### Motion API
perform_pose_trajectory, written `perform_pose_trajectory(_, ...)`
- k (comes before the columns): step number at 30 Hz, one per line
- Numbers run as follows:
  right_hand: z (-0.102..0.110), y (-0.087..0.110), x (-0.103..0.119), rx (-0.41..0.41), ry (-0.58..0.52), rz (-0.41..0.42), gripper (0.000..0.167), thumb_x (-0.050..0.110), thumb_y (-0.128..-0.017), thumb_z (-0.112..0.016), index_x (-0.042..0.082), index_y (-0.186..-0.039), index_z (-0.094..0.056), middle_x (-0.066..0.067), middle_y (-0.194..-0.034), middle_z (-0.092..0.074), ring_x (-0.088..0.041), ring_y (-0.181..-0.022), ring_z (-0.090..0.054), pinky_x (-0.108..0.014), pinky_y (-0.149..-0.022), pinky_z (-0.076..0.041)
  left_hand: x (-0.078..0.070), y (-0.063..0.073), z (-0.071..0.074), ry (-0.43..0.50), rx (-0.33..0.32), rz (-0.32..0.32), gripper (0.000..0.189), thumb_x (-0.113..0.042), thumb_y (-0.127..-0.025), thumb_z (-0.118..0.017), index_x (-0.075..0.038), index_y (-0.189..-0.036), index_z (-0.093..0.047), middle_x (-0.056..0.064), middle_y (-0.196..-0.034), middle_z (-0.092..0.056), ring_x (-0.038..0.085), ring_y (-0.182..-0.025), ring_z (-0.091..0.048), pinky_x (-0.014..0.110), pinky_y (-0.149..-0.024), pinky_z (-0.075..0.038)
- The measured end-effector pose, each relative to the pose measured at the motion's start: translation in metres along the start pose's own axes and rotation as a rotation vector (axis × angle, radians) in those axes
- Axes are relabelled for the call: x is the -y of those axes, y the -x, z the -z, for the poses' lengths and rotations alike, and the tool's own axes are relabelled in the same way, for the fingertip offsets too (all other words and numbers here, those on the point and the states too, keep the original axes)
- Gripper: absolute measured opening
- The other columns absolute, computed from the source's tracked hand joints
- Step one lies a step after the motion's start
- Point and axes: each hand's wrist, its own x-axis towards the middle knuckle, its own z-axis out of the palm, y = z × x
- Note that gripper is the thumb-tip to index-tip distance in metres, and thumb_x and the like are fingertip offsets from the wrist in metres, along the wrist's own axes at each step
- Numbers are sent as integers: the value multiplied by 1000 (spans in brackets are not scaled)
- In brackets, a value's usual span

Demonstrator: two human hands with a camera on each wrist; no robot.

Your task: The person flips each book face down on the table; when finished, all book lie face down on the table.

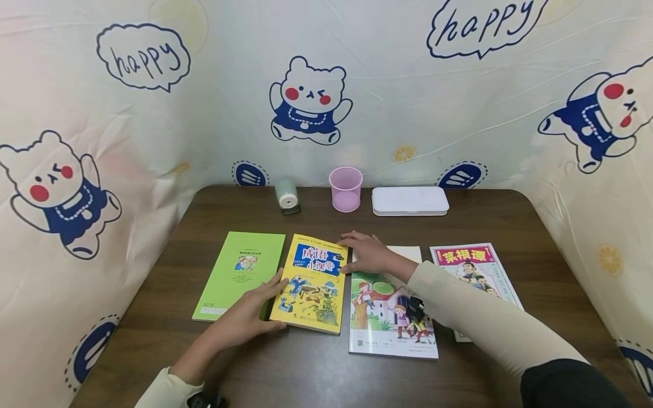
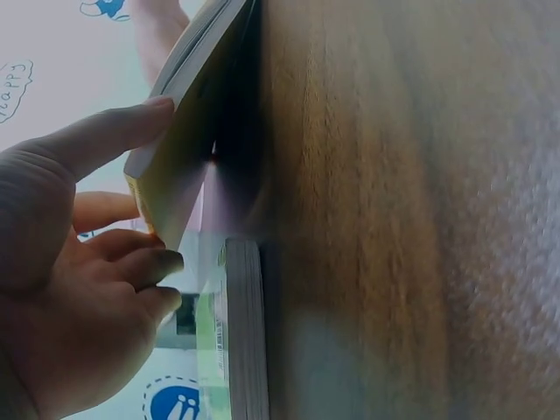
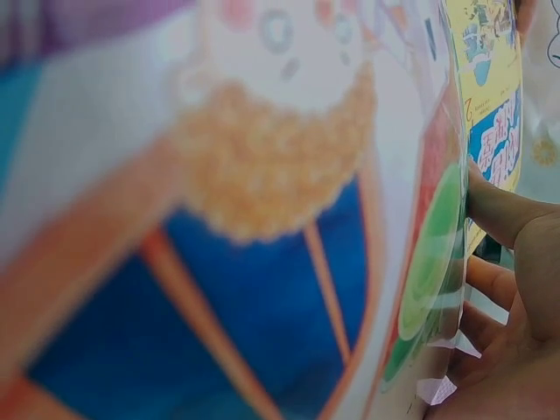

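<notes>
A yellow book [image 1: 311, 300] with a blue title panel is held between both hands in the head view. At its lower left corner, my left hand [image 1: 245, 317] grips it, thumb on the bottom edge. The left wrist view shows the yellow book [image 2: 194, 74] tilted, its near end off the table, with the left thumb on the page edge. My right hand [image 1: 372, 253] holds the upper right side, thumb and fingers at the edge. In the right wrist view, the glossy illustrated book [image 3: 262, 289] fills the foreground, with the right hand [image 3: 529, 297] beyond it.
A green book [image 1: 245, 289] lies to the left. The illustrated book [image 1: 388, 345] and a pink-titled book [image 1: 479, 255], partly under the right sleeve, lie to the right. Along the back stand a pale green object [image 1: 287, 194], a pink cup [image 1: 346, 192] and a white case [image 1: 410, 201].
</notes>
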Motion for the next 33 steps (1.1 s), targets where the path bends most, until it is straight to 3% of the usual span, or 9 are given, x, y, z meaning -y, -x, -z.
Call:
perform_pose_trajectory(9, 1, 1, 2, -2, -14, -5, 75, 48, -90, -79, 19, -153, -51, -5, -166, -36, -33, -156, -24, -70, -121, -13, -1, -1, -1, 57, -16, -23, 98, -26, -83, -89, -13, -162, -33, 3, -173, -10, 31, -157, -17, 49, -121, -27)
perform_pose_trajectory(21, 3, 2, 6, -19, -31, -14, 76, 46, -88, -81, 18, -152, -52, -6, -165, -38, -33, -156, -24, -72, -120, -13, -5, 2, -1, 113, -84, -65, 98, -22, -81, -90, -18, -162, -34, 2, -173, -12, 27, -157, -19, 45, -120, -28)
perform_pose_trajectory(33, 11, -5, 18, -13, -134, 13, 78, 48, -91, -77, 19, -157, -46, -7, -158, -47, -31, -149, -39, -73, -118, -18, -16, 5, 5, 107, -116, -128, 96, -19, -82, -89, -18, -161, -36, 0, -173, -16, 24, -156, -22, 44, -119, -30)
